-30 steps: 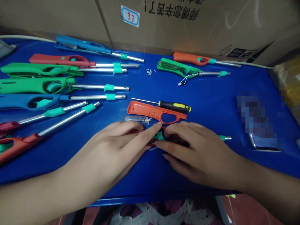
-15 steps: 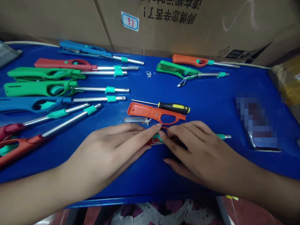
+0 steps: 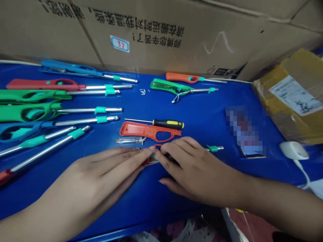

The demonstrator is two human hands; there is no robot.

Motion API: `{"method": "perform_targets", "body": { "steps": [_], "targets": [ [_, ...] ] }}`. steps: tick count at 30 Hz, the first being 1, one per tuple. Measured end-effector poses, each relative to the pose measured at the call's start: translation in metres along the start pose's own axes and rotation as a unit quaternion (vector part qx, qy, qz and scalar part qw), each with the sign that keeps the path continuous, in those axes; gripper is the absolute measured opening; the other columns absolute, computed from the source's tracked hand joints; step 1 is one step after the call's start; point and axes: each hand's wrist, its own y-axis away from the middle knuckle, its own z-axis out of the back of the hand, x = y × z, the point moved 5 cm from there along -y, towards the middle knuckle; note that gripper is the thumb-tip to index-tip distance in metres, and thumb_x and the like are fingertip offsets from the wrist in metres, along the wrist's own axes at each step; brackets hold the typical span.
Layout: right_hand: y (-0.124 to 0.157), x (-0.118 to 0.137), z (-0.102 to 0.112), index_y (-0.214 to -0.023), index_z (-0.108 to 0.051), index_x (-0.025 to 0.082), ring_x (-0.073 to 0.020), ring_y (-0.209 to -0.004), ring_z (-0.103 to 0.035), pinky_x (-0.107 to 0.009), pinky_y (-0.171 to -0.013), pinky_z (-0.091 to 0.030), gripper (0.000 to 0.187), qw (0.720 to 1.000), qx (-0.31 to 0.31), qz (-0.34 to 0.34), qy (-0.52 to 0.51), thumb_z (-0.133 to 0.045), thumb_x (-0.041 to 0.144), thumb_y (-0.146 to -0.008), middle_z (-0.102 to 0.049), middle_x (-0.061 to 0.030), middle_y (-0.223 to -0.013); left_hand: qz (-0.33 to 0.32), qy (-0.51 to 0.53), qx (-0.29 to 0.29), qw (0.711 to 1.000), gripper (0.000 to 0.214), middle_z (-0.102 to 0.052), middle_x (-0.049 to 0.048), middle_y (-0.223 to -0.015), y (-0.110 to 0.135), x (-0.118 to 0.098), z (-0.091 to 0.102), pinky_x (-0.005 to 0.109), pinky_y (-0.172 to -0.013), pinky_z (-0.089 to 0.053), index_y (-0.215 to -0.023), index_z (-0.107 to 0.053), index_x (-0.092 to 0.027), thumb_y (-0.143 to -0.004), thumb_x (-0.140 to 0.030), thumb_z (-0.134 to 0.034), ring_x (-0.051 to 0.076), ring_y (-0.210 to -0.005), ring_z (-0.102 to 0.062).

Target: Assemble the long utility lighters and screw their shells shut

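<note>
My left hand (image 3: 106,171) lies flat on the blue table (image 3: 214,117), fingers stretched out, pressing down on an orange stick lighter body (image 3: 150,160) that it mostly covers. My right hand (image 3: 194,169) covers the lighter's other part, its fingertips pinched on the teal piece at the middle. The lighter's metal tube with a teal collar (image 3: 214,148) sticks out to the right of that hand. Just beyond the fingers lie an orange half-shell (image 3: 148,130), a clear fuel tube (image 3: 129,141) and a black-and-yellow screwdriver (image 3: 164,123).
Several finished lighters in green, blue, red and orange (image 3: 50,107) lie at the left. A green open lighter (image 3: 171,87) and an orange one (image 3: 186,78) lie at the back, with small screws (image 3: 142,91). Cardboard boxes (image 3: 156,33) stand behind; a yellow parcel (image 3: 295,94) and a white device (image 3: 294,150) at right.
The view has tilted up and swung right, so everything sits lower and further left. Both hands stay on the lighter, the right fingertips having closed in on its middle.
</note>
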Motion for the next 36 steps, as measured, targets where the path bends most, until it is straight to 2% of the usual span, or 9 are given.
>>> {"method": "perform_targets", "body": {
  "steps": [4,8,13,17,25,29,33,36],
  "targets": [
    [0.0,0.001,-0.001,-0.139,-0.063,0.004,-0.0296,-0.115,-0.057,-0.044,-0.097,-0.047,0.047,1.0,0.004,-0.006,0.008,-0.052,0.039,-0.109,-0.069,-0.0147,-0.126,-0.006,0.001,-0.005,1.0,0.058,-0.073,0.0072,-0.141,-0.002,0.001,-0.002,0.031,-0.104,-0.065,-0.168,-0.035,-0.023,-0.111,-0.018,-0.046,0.02,-0.126,-0.073],
    [0.001,0.001,-0.001,-0.14,-0.063,0.004,-0.0298,-0.115,-0.058,-0.044,-0.097,-0.048,0.047,1.0,0.001,-0.006,0.011,-0.053,0.039,-0.109,-0.069,-0.0153,-0.127,-0.009,-0.014,-0.002,1.0,0.054,-0.076,0.0083,-0.136,-0.004,0.0,-0.001,0.029,-0.1,-0.066,-0.165,-0.044,-0.02,-0.111,-0.018,-0.045,0.021,-0.124,-0.073],
    [0.003,-0.006,0.01,-0.135,-0.066,0.004,-0.0305,-0.114,-0.062,-0.047,-0.098,-0.051,0.041,0.997,-0.063,-0.029,-0.042,-0.053,0.033,-0.109,-0.072,-0.0167,-0.123,0.01,-0.004,-0.007,1.0,0.045,-0.078,0.0096,-0.128,-0.009,-0.002,0.001,0.029,-0.091,-0.068,-0.156,-0.054,-0.017,-0.112,-0.021,-0.046,0.022,-0.114,-0.078],
    [0.004,-0.001,0.008,-0.129,-0.07,0.007,-0.0314,-0.11,-0.063,-0.049,-0.096,-0.052,0.037,0.999,-0.038,-0.006,-0.033,-0.054,0.033,-0.108,-0.072,-0.0148,-0.121,0.058,0.021,-0.041,0.997,0.047,-0.08,0.0078,-0.123,-0.01,-0.002,0.003,0.031,-0.083,-0.069,-0.157,-0.05,-0.018,-0.111,-0.022,-0.052,0.021,-0.102,-0.081],
    [0.003,0.001,0.001,-0.134,-0.067,0.004,-0.0319,-0.113,-0.063,-0.049,-0.097,-0.055,0.039,0.999,-0.024,-0.008,-0.043,-0.049,0.03,-0.11,-0.071,-0.0167,-0.122,0.047,0.061,-0.049,0.996,0.049,-0.079,0.0088,-0.123,-0.008,0.0,0.0,0.03,-0.09,-0.067,-0.156,-0.05,-0.015,-0.107,-0.018,-0.06,0.02,-0.105,-0.08],
    [0.004,-0.002,0.002,-0.13,-0.07,0.006,-0.0324,-0.112,-0.064,-0.051,-0.097,-0.056,0.037,0.998,-0.024,-0.017,-0.062,-0.05,0.03,-0.109,-0.071,-0.0163,-0.122,0.071,0.063,-0.04,0.995,0.049,-0.079,0.0073,-0.123,-0.009,0.003,-0.001,0.028,-0.088,-0.066,-0.156,-0.049,-0.019,-0.109,-0.024,-0.059,0.019,-0.102,-0.08],
    [0.004,-0.004,0.005,-0.124,-0.072,0.008,-0.0327,-0.109,-0.067,-0.053,-0.093,-0.059,0.034,0.997,-0.032,-0.028,-0.069,-0.052,0.03,-0.108,-0.073,-0.0155,-0.118,0.096,0.045,-0.066,0.992,0.043,-0.079,0.0052,-0.121,-0.017,0.008,0.013,0.029,-0.089,-0.064,-0.142,-0.059,-0.023,-0.103,-0.038,-0.069,0.019,-0.101,-0.078],
    [0.003,-0.005,0.006,-0.12,-0.074,0.008,-0.0321,-0.105,-0.068,-0.052,-0.091,-0.06,0.032,0.996,-0.038,-0.029,-0.07,-0.053,0.028,-0.108,-0.074,-0.0145,-0.114,0.097,-0.006,-0.094,0.991,0.026,-0.078,0.0005,-0.111,-0.024,0.012,0.03,0.033,-0.09,-0.06,-0.126,-0.065,-0.025,-0.102,-0.034,-0.069,0.019,-0.097,-0.074]
  ]
}}
